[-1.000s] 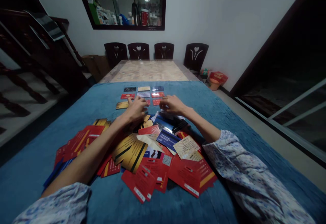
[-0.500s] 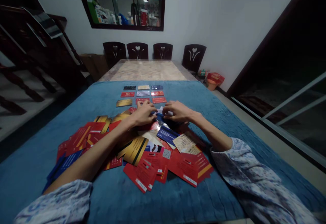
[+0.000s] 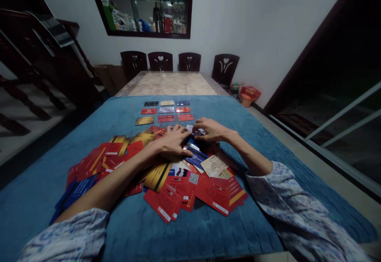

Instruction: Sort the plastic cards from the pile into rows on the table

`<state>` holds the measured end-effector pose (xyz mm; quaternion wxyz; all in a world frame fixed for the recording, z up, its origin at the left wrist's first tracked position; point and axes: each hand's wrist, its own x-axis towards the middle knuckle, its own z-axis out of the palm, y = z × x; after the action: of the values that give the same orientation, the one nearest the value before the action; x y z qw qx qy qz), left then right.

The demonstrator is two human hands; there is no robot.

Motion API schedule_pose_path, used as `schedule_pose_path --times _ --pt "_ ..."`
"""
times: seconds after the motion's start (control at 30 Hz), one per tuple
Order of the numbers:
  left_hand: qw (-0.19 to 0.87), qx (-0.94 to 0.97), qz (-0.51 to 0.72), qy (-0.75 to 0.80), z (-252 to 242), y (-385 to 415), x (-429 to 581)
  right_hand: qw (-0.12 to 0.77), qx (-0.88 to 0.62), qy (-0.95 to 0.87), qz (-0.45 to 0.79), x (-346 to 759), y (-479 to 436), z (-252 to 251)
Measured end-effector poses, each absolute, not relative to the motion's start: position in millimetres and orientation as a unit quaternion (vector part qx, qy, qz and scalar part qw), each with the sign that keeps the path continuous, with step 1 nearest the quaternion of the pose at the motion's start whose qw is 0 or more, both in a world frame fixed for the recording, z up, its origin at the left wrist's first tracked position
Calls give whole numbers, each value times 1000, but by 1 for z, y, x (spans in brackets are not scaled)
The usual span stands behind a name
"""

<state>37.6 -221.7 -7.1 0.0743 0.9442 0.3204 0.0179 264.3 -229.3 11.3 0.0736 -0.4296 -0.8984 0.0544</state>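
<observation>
A loose heap of cards in red, gold, blue and cream lies before me. Over its middle, my left hand (image 3: 176, 142) reaches palm down with fingers apart, its thumb near a dark blue card (image 3: 195, 158). At the heap's far right side, my right hand (image 3: 210, 130) has its fingers bent around a pale card (image 3: 201, 131), only partly visible. Just below my right hand lies a cream card (image 3: 216, 166), with red cards (image 3: 212, 194) nearer to me. Gold cards (image 3: 158, 176) lie beside my left forearm. My hands hide part of the heap.
Beyond the heap, several cards stand in neat rows, including a gold card (image 3: 145, 120) and a black card (image 3: 151, 103). A blue cloth (image 3: 238, 135) covers the near table. Dark chairs (image 3: 189, 62) line the far wall; an orange bucket (image 3: 246, 99) stands right.
My left hand has drawn back toward me and its fingers have spread, uncovering a red card in the nearest row. My right hand has shifted slightly right.
</observation>
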Motion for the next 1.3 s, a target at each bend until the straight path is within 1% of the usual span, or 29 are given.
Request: schedule_pose_path --times 0.33,0.63,0.8,0.97,1.3 --pt "39 926 57 372 -12 -213 37 72 -416 -904 67 262 -233 13" --pt "21 916 103 387 -19 -207 34 49 -419 -902 92 254 -237 7" --pt "43 922 127 364 -20 -203 34 32 -435 -896 81 252 -235 4" --pt "86 933 117 330 -16 -201 32 34 -453 -887 86 260 -231 4" --pt "84 936 115 322 -17 -201 32 54 -448 -886 105 267 -227 7"
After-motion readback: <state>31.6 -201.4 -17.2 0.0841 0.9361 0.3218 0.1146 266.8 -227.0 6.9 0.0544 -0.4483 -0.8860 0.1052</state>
